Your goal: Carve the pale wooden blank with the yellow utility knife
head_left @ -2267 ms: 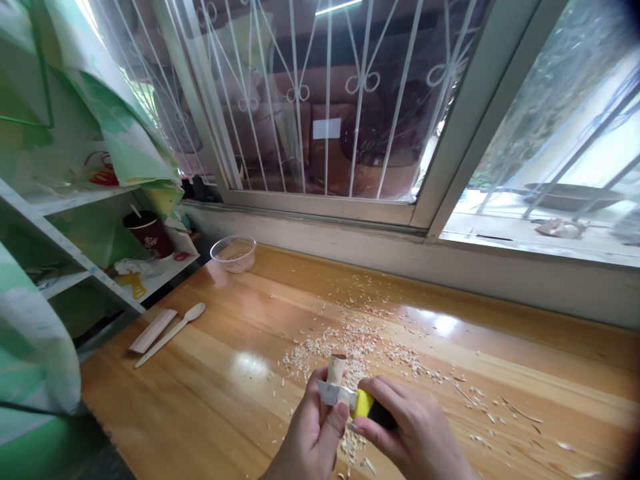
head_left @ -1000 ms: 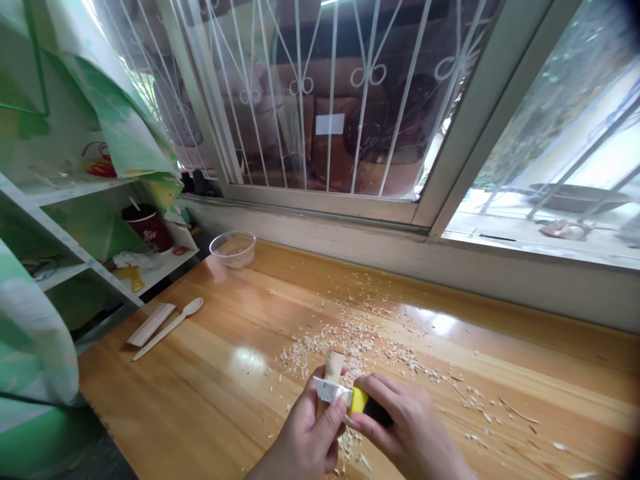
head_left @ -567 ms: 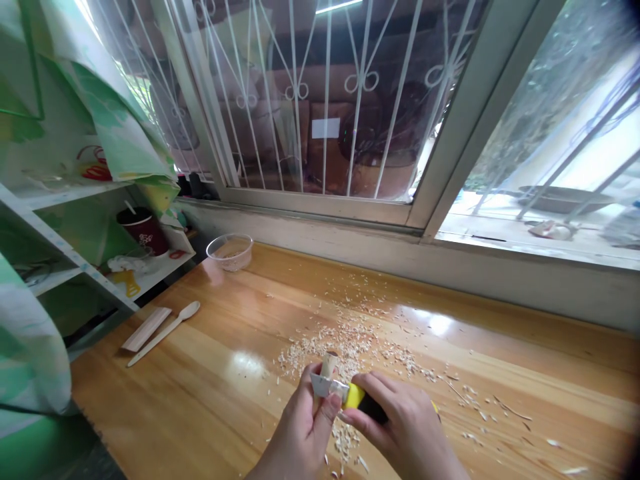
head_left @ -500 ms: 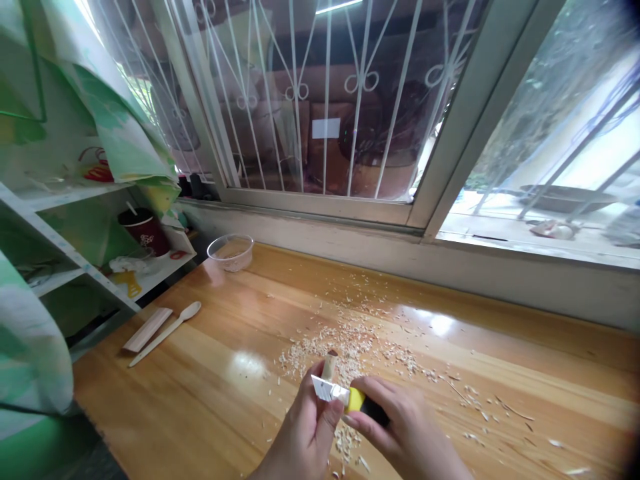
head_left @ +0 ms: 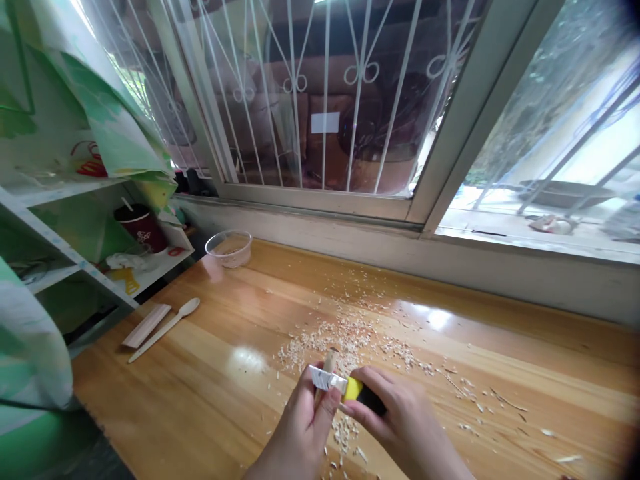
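A small wooden stick [head_left: 331,359] with a dark tip is gripped in my left hand [head_left: 305,417], its upper end poking out above the fingers. My right hand [head_left: 387,403] is closed around the yellow and black handle of a utility knife [head_left: 354,389]. The knife's wide metal blade lies across the stick, and my left thumb presses near the blade's base. Pale wood shavings [head_left: 345,339] are scattered on the table beyond and beneath both hands. The lower part of the stick is hidden by my fingers.
On the wooden table [head_left: 200,407], a wooden spoon [head_left: 167,328] lies beside a flat wood strip [head_left: 146,327] at left. A clear plastic bowl [head_left: 229,250] stands near the back. White shelves [head_left: 163,263] hold a dark red cup [head_left: 143,229]. A barred window rises behind.
The knife blade has shifted slightly up along the stick and sits flatter across it. Both hands keep their holds. The view has tilted a little.
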